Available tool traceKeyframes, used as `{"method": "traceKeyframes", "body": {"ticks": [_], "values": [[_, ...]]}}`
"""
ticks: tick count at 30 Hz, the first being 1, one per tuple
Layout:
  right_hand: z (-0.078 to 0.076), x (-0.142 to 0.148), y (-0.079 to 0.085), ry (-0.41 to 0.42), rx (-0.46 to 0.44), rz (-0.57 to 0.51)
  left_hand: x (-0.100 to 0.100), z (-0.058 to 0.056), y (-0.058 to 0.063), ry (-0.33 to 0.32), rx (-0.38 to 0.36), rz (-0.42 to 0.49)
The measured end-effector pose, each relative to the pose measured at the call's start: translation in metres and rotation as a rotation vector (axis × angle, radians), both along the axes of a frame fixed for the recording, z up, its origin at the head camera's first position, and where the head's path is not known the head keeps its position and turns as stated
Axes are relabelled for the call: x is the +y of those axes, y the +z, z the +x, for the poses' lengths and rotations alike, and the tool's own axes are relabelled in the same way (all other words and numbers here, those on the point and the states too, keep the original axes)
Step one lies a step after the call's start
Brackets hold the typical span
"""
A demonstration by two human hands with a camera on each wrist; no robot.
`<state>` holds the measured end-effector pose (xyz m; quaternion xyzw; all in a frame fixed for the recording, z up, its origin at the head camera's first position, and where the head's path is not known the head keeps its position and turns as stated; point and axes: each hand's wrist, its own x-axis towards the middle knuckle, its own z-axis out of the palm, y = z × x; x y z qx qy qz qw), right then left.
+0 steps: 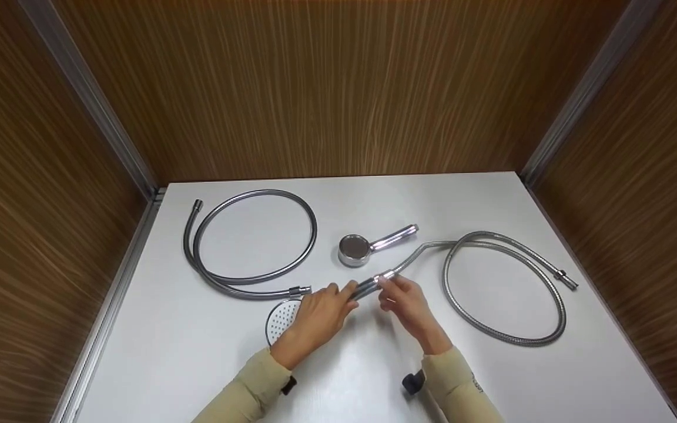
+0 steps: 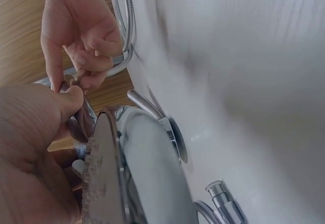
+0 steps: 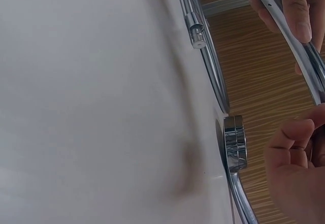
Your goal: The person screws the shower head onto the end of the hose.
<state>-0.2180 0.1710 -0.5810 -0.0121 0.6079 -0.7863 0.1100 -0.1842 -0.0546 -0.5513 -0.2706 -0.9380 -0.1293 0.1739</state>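
My left hand (image 1: 319,311) grips the chrome handle (image 1: 365,288) of a large shower head, whose white dotted face (image 1: 281,321) shows beyond the wrist side of that hand. In the left wrist view the shower head (image 2: 152,163) looms close beside the palm. With thumb and fingers, my right hand (image 1: 407,302) pinches the joint where the handle's lower end meets a silver shower hose (image 1: 563,317). That hose runs from the joint into a loop on the right. Fingers hide the threads, so how far the two are screwed together cannot be seen.
Just behind the hands lies a smaller chrome shower head (image 1: 354,249), handle pointing right. A darker coiled shower hose (image 1: 314,226) rests on the left of the white table (image 1: 156,352). Wood-grain panels (image 1: 338,88) enclose the back and both sides.
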Motion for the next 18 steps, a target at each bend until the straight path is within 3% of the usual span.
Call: {"method": "traceKeyframes", "body": {"ticks": [10, 18], "values": [[-0.0003, 0.0007, -0.0028, 0.011, 0.023, 0.039, 0.0007, 0.0007, -0.0004, 0.007, -0.025, 0.019], [0.0011, -0.0009, -0.0003, 0.012, -0.025, -0.063, 0.001, 0.0007, 0.0011, 0.013, -0.045, -0.004]]}}
